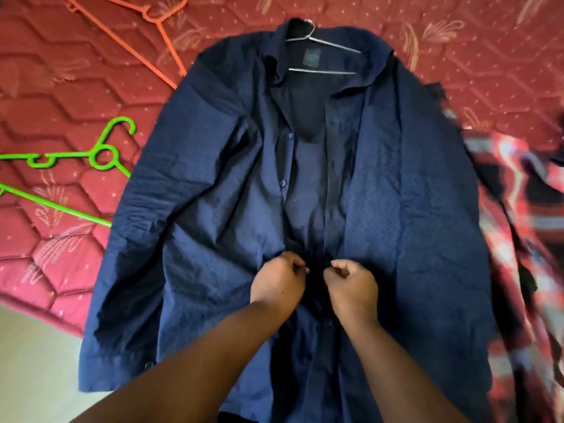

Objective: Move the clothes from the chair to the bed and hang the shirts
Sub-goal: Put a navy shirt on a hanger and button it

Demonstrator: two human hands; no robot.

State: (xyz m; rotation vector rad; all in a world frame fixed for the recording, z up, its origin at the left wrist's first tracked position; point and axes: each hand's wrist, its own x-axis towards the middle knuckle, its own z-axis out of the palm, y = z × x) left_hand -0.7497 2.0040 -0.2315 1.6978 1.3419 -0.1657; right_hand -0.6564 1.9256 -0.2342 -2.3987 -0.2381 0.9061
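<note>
Now both hands, left hand (pixel 279 277) and right hand (pixel 352 283), pinch the plackets of the navy cotton button shirt (pixel 213 193), mid-bed on the thin metal wire hanger (pixel 323 56); tugging could slip the collar off it.

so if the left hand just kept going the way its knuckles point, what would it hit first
Probably the right hand: the left hand faces it across a narrow gap over the navy shirt, both pinching the front edges.
</note>
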